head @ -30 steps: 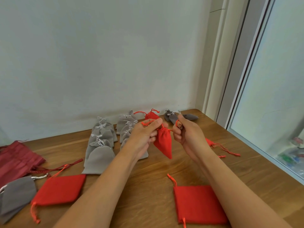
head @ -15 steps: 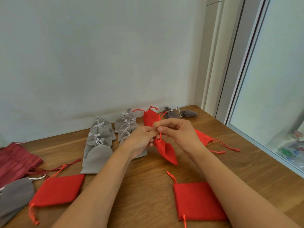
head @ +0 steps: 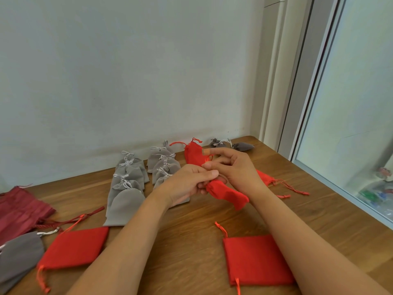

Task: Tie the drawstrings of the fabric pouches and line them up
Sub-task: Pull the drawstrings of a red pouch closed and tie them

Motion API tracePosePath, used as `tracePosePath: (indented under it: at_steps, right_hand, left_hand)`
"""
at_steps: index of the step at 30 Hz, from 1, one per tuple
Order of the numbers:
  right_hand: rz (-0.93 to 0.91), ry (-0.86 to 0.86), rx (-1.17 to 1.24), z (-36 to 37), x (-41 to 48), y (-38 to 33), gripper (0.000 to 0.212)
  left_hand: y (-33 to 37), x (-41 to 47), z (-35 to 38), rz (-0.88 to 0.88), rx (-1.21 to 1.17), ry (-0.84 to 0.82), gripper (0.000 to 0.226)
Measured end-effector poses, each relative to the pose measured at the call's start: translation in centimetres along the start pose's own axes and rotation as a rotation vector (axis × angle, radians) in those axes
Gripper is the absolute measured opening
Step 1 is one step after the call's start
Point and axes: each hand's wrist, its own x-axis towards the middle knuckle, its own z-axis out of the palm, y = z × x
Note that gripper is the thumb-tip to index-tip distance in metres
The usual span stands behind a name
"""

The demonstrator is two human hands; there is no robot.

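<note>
A small red pouch (head: 228, 193) hangs gathered at its neck between both hands over the middle of the table. My left hand (head: 187, 184) grips the neck from the left. My right hand (head: 236, 167) pinches the red drawstring just above it, with the index finger stretched out. Two rows of tied grey pouches (head: 127, 188) lie behind my left hand. A tied red pouch (head: 193, 153) lies at the head of a third row. Flat red pouches lie at front left (head: 74, 248) and front right (head: 255, 258). Another red pouch (head: 265, 177) is partly hidden behind my right wrist.
A dark red bag (head: 19, 207) and a grey pouch (head: 19, 254) lie at the left edge. Two dark grey pouches (head: 234, 144) sit at the back near the corner. The white wall stands behind, and a window frame (head: 308, 103) borders the wooden table (head: 191, 252) on the right.
The hands have come together over the pouch's neck and dropped lower. The pouch now tilts toward the right, closer to the table.
</note>
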Motion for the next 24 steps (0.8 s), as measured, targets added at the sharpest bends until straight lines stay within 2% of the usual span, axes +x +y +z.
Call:
tracePosePath:
  at_steps: [4, 10, 16, 19, 21, 24]
  right_hand:
    - [-0.004, -0.041, -0.050, -0.4, 0.1, -0.1, 0.016]
    - [-0.088, -0.047, -0.309, -1.0, -0.1, -0.8, 0.020]
    - [-0.082, 0.109, -0.275, -1.7, 0.3, -0.9, 0.016]
    - [-0.018, 0.079, -0.136, -1.5, 0.3, -1.1, 0.014]
    - [0.008, 0.047, -0.142, -1.1, 0.1, -1.1, 0.016]
    - [0.007, 0.052, -0.179, -1.0, 0.0, -1.1, 0.021]
  left_hand:
    - [0.2, 0.5, 0.2, 0.011, -0.062, 0.117, 0.032]
    - [-0.1, 0.6, -0.3, 0.097, 0.179, 0.229, 0.036]
    - [0.2, 0.5, -0.2, 0.128, 0.224, 0.269, 0.038]
    - [0.2, 0.6, 0.2, 0.161, 0.285, 0.278, 0.043]
    - [0.2, 0.5, 0.5, 0.196, 0.335, 0.269, 0.050]
    - [0.2, 0.4, 1.0, 0.219, 0.390, 0.246, 0.044]
